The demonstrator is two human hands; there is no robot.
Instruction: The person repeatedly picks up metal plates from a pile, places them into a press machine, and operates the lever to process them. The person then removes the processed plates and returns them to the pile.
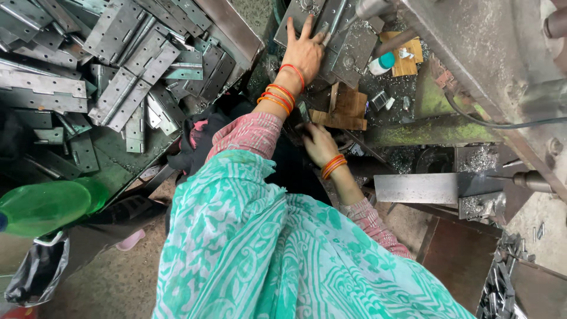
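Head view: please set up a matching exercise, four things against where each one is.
Things:
1. left hand
2. right hand
3. green bottle
4. hinges

Places:
A. heaped in the upper left
B. at the left edge, lying on its side
C. flat on a metal plate at the top
D. low, below the wooden blocks

Pairs: 1-C, 2-D, 3-B, 4-A

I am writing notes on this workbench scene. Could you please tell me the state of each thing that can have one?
left hand: open, flat on hinge plates
right hand: low, grip unclear
small bottle: capped, lying down
green bottle: lying sideways
hinges in bin: heaped loosely
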